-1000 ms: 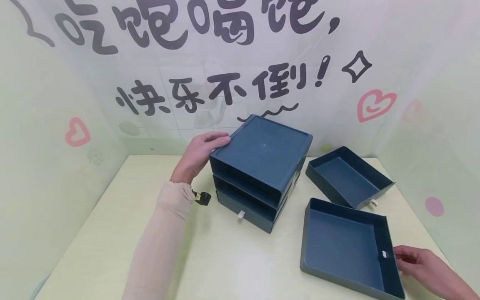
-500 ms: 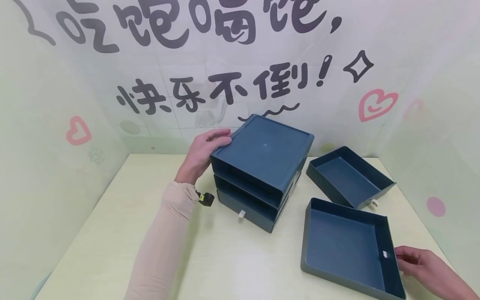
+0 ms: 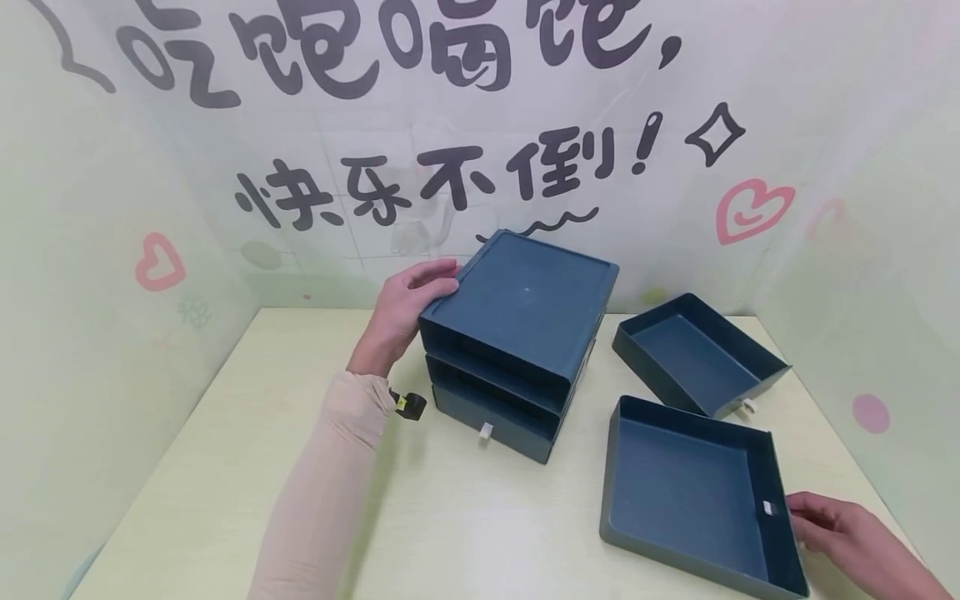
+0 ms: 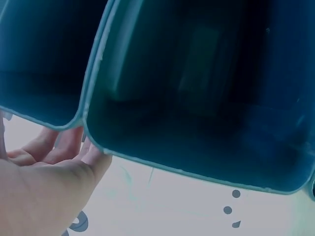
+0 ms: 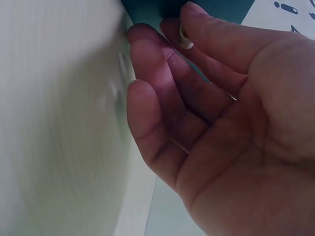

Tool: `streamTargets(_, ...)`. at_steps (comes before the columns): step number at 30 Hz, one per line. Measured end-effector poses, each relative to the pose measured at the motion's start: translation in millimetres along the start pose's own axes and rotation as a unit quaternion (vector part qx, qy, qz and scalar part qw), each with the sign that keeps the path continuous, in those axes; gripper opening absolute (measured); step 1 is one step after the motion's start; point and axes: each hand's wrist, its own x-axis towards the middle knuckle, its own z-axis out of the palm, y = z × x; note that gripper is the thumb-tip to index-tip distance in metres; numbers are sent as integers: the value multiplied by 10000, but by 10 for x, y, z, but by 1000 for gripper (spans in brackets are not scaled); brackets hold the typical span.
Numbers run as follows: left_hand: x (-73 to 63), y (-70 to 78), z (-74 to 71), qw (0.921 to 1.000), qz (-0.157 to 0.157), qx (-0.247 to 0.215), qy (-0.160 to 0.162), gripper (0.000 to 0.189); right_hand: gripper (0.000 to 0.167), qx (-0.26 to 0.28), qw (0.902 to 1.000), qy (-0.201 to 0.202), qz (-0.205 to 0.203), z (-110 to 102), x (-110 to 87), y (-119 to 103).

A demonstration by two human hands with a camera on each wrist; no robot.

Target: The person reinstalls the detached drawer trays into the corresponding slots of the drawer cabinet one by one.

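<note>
A dark blue desktop drawer cabinet [image 3: 525, 292] stands mid-table, its two upper slots vacant and a drawer [image 3: 491, 429] with a pale knob in the lowest. My left hand [image 3: 401, 308] rests against the cabinet's upper left side. In the left wrist view its fingers [image 4: 96, 157] touch the outer wall beside the slots. At the right front lies a pulled-out wide drawer [image 3: 682, 492]. My right hand [image 3: 847, 533] is at its right-hand front panel, thumb and forefinger pinching the small knob [image 5: 185, 38] in the right wrist view, the other fingers loosely curled.
Behind the wide drawer, a second pulled-out drawer [image 3: 693, 354] lies near the back right corner of the pale table [image 3: 247, 467]. White printed wall sheets [image 3: 360, 125] close off the back and both sides.
In the last half second the cabinet has turned slightly under my left hand, so less of its right side shows. My right hand and the loose drawers have stayed in place.
</note>
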Motion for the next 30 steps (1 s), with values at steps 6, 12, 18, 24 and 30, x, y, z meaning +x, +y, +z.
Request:
streamTargets(6,-43,-21,16,9997,123,160,154,50,38,-292,9992,219,-130,28,13,34)
streamTargets(12,-84,-13,18,9982,313,430,286,47,44,-268,9983,451,-253,63,7,5)
streamTargets(18,-125,-8,23,9972,374,532,381,45,41,-130,9964,739,-403,86,-1,-50)
streamTargets(24,-161,-19,34,9961,376,625,506,44,41,-105,9929,1056,-532,92,-9,-53)
streamTargets(30,-227,0,56,9952,301,589,715,42,42,-66,9887,1351,-650,126,-12,-56)
